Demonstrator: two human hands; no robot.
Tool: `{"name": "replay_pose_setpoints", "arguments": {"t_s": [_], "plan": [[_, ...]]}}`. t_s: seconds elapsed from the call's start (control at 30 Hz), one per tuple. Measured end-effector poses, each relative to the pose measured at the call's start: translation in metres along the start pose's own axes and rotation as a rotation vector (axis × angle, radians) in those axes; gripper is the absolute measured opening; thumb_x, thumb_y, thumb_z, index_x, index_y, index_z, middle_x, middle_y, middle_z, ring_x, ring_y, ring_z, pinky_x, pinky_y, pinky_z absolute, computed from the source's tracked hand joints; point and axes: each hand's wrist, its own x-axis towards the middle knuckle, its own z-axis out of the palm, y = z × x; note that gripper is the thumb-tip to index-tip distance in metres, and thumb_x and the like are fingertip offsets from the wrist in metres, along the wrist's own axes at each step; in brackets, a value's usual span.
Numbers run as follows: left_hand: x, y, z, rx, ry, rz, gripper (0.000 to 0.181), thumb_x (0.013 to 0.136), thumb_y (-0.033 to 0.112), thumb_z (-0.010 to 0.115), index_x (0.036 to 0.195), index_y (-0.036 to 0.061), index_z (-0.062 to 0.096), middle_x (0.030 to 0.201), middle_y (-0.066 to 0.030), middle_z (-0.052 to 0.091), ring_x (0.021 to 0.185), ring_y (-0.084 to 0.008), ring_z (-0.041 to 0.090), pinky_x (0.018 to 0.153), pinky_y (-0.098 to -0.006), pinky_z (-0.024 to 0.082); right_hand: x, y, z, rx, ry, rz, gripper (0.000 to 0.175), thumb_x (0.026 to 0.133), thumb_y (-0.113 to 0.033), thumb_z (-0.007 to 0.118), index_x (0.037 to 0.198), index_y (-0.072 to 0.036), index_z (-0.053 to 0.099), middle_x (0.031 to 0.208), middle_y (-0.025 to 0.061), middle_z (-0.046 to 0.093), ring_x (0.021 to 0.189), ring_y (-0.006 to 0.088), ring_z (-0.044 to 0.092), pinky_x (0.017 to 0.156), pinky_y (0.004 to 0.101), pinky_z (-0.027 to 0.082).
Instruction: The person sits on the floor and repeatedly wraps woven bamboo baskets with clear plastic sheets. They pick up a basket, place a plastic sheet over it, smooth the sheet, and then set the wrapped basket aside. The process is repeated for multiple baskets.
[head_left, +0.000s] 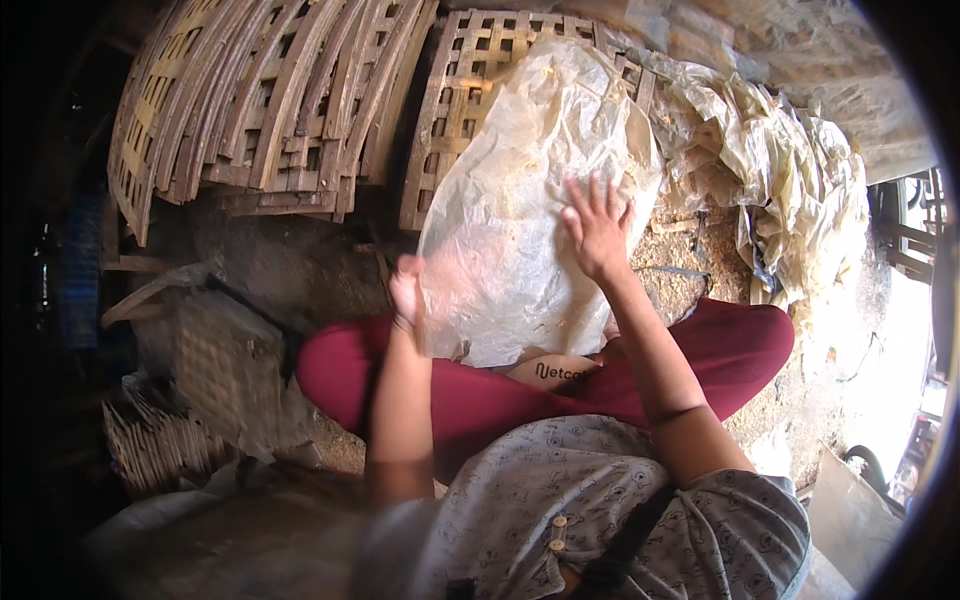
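A translucent, crumpled plastic sheet (517, 217) lies over a wooden lattice tray (465, 97) and reaches down to my crossed legs. My left hand (409, 292) grips the sheet's left edge, with the fingers behind the plastic and the thumb in front. Spread flat on the right part of the sheet is my right hand (598, 225), its fingers apart. Small yellowish crumbs stick to the plastic.
Stacked wooden lattice trays (285, 105) stand at the upper left. A heap of crumpled plastic sheets (802, 180) lies at the right, beside ground strewn with yellowish bits (675, 281). A plastic-covered block (225, 360) and a bundle of thin slats (157, 446) are at the lower left.
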Motion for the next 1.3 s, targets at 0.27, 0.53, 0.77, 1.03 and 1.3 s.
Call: {"name": "replay_pose_setpoints", "arguments": {"t_s": [0.27,0.53,0.77,1.03,1.3], "plan": [[0.033,0.039,-0.031,0.906,0.374,0.072,0.089,0.085,0.055,0.060,0.144,-0.0027,0.027,0.141,-0.0196,0.044,0.129,-0.0269,0.042,0.110,-0.0375,0.030,-0.045,0.007,0.009,-0.161,-0.066,-0.328,0.057,0.096,-0.061,0.026,0.145,-0.034,0.037,0.157,0.0111,0.021,0.145,0.0354,0.014,0.113,0.0632,0.004],[0.046,0.010,-0.055,0.954,0.497,0.023,0.029,0.095,0.012,0.053,0.119,-0.0030,0.059,0.111,-0.0083,0.065,0.094,-0.0132,0.061,0.085,-0.0281,0.048,-0.018,-0.061,-0.003,0.376,0.140,-0.463,0.068,0.095,-0.061,0.030,0.149,-0.020,0.030,0.157,0.0105,0.021,0.145,0.0329,0.017,0.115,0.0599,0.006],[0.037,0.011,-0.052,0.704,0.463,-0.126,0.038,0.095,0.009,0.052,0.131,0.0008,0.050,0.120,-0.0110,0.061,0.103,-0.0179,0.061,0.089,-0.0298,0.049,0.059,0.051,0.048,-0.154,0.594,-0.056,0.059,0.097,-0.045,0.039,0.150,-0.024,0.025,0.159,0.0155,0.007,0.146,0.0380,0.002,0.113,0.0620,0.002],[0.019,-0.005,-0.047,0.932,0.512,-0.029,0.043,0.092,0.007,0.053,0.134,-0.0011,0.045,0.127,-0.0100,0.056,0.114,-0.0163,0.054,0.098,-0.0302,0.042,0.026,-0.065,-0.006,-0.064,-0.170,-0.669,0.064,0.096,-0.061,0.029,0.152,-0.030,0.019,0.160,0.0063,0.010,0.147,0.0259,0.006,0.118,0.0523,0.000],[0.003,-0.012,-0.036,1.152,0.492,-0.128,0.057,0.091,0.009,0.054,0.143,-0.0029,0.033,0.142,-0.0137,0.043,0.132,-0.0213,0.040,0.109,-0.0330,0.029,0.150,0.015,-0.002,-0.391,0.239,0.196,0.067,0.096,-0.064,0.017,0.152,-0.028,0.014,0.160,0.0132,0.002,0.147,0.0334,-0.002,0.115,0.0572,-0.002]]}}
